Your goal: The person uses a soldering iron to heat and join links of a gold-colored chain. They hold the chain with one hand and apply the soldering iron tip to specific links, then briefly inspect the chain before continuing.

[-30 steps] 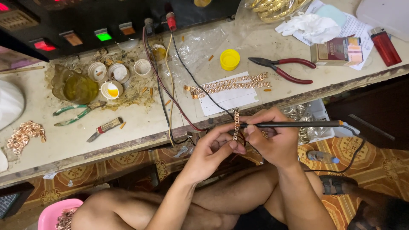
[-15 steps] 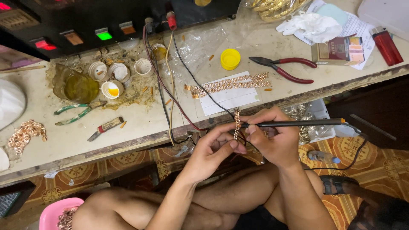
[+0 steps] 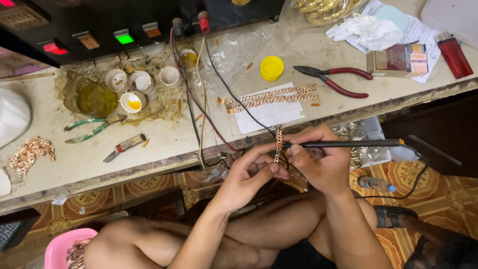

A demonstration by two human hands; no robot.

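My left hand (image 3: 251, 172) pinches the lower end of a short copper-coloured chain piece (image 3: 278, 143), which stands upright just in front of the bench edge. My right hand (image 3: 322, 162) grips a thin black pen-shaped tool (image 3: 348, 144) lying level, its tip touching the chain. A black cable runs from the tool's right end down to the floor. Both hands sit close together above my bare knees. More copper-coloured chains (image 3: 271, 97) lie on a white paper on the workbench (image 3: 164, 149) just beyond.
Red-handled pliers (image 3: 334, 79), a yellow cap (image 3: 272, 68), a red lighter (image 3: 452, 54) and a small box lie at right. Green-handled pliers (image 3: 92, 128), small round pots and a glass bowl (image 3: 92, 97) sit at left. Red and black wires (image 3: 191, 94) run from a black control box.
The hands and chain have hardly shifted; the tool tip stays at the chain.
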